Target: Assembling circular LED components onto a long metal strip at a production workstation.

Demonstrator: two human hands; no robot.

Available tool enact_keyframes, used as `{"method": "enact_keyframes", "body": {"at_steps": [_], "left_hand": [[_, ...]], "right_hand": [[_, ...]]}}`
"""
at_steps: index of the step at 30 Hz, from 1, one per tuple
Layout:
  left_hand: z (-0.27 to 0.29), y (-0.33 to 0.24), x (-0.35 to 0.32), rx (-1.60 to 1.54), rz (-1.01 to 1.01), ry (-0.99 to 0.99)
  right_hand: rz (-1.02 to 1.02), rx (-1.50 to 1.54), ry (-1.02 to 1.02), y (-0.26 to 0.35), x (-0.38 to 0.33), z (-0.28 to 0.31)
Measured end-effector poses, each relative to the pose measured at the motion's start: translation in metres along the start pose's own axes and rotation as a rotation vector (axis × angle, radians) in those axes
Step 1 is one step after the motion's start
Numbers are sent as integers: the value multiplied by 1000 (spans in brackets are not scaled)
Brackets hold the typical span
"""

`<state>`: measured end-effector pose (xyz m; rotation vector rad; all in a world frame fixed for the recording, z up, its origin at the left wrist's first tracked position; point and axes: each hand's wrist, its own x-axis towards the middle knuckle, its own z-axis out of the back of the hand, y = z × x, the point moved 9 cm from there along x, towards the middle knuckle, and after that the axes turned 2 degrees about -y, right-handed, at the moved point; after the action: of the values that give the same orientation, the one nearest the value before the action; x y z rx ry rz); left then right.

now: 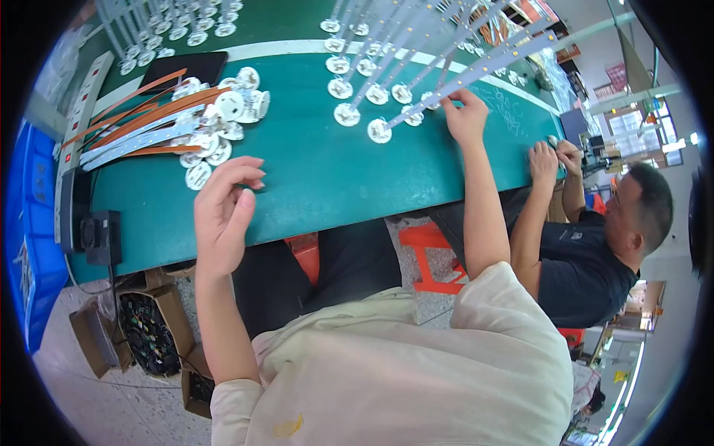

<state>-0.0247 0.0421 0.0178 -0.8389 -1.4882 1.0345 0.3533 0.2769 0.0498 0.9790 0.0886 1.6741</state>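
My right hand (466,117) is closed in a pinch on an LED strip (494,65), a long pale bar dotted with small yellowish squares. The strip rises from a round white base (378,131) that rests on the green table. Other strips on round bases (346,114) stand upright behind and beside it. My left hand (227,208) hovers near the table's front edge, fingers loosely curved and apart, with nothing in it. Just beyond it lies a pile of strips, some white (145,141) and some orange-brown (160,111), with round white bases (229,105) at their right ends.
A dark flat tablet-like thing (183,71) and a power strip (82,111) lie at the left of the table (312,182). Blue bins (37,223) stand farther left. Below are cardboard boxes (175,320) and a red stool (428,256). A co-worker (587,245) sits at my right, hands on the table.
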Motion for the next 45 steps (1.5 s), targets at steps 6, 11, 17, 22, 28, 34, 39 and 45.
{"method": "enact_keyframes", "body": {"at_steps": [6,11,17,22,28,34,39,45], "left_hand": [[-1,5,-1,-8,44,16],[2,6,-2,29,43,-1],[2,8,-3,41,54,-14],[-1,5,-1,29,32,20],[-1,8,-2,26,35,15],[0,8,-3,34,27,21],[1,8,-5,38,33,16],[1,10,-2,32,49,17]], "right_hand": [[58,49,45,-2,4,-4],[64,9,124,8,0,-3],[87,49,99,1,3,-6],[40,-9,64,-5,4,-4],[23,37,36,-8,1,-8],[24,102,-21,-13,-3,-11],[24,133,-54,-16,-5,-10],[-38,110,55,-17,-3,-15]]}}
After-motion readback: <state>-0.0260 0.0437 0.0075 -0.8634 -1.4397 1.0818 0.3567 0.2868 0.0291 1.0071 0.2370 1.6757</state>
